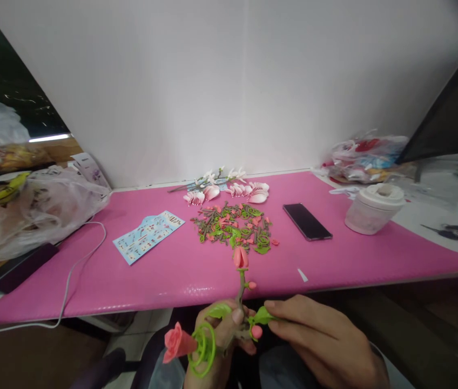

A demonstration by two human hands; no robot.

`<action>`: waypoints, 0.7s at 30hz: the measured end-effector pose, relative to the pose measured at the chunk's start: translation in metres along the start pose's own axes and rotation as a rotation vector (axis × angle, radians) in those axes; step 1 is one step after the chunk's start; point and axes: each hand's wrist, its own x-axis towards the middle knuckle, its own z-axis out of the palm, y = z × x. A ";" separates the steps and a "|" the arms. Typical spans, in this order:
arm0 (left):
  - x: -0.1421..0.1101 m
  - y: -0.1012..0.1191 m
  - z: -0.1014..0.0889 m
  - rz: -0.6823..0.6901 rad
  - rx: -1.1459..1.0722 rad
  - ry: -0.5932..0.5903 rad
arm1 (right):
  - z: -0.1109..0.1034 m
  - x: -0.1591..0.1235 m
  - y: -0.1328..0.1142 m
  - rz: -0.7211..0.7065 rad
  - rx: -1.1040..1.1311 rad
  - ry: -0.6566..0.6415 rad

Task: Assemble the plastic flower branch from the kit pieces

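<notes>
In front of the table's near edge, my left hand [216, 346] is closed round the brown stem of a toy flower branch [241, 289]. The branch carries a pink bud at its top, small pink buds on the side, a larger pink flower and curled green rings at lower left. My right hand [326, 340] pinches a green leaf [262, 315] on the branch's right side, between thumb and fingertips. Beyond the hands lies a pile of small brown, green and pink plastic pieces [233, 224]. My left fingers are partly hidden behind the branch.
A blue printed sheet [148, 237] lies left of the pile, a black phone [307, 221] right. Pale pink petals [249, 190] and a white-flowered stem [213, 177] lie at the back. A white tub [375, 208], plastic bags [38, 205] and a white cable [75, 265] flank the pink table cover.
</notes>
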 end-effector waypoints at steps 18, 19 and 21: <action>-0.003 -0.005 -0.010 0.184 0.215 -0.010 | 0.009 -0.002 -0.010 0.848 0.537 -0.082; -0.003 -0.004 -0.010 0.192 0.234 -0.008 | 0.010 -0.002 -0.010 0.912 0.600 -0.078; -0.002 -0.004 -0.010 0.185 0.253 -0.005 | 0.010 -0.001 -0.008 0.974 0.663 -0.075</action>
